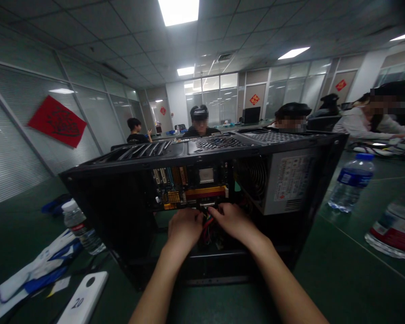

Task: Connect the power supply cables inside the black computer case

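Note:
A black computer case [121,202] lies open in front of me on the green table. Inside it I see the motherboard [192,189] with yellow and orange slots, and a grey power supply [286,184] at the right. Both my hands reach into the case below the motherboard. My left hand [184,229] is curled round a bundle of coloured cables [207,225]. My right hand [232,220] pinches the same cables at their connector, just under the board's edge. The fingertips are partly hidden by each other.
Water bottles stand at the left [81,227] and right [351,182], with another bottle [394,229] lying at the far right. A white device marked 20 [83,299] and blue-white wrappers [37,270] lie at the near left. Several people sit beyond the case.

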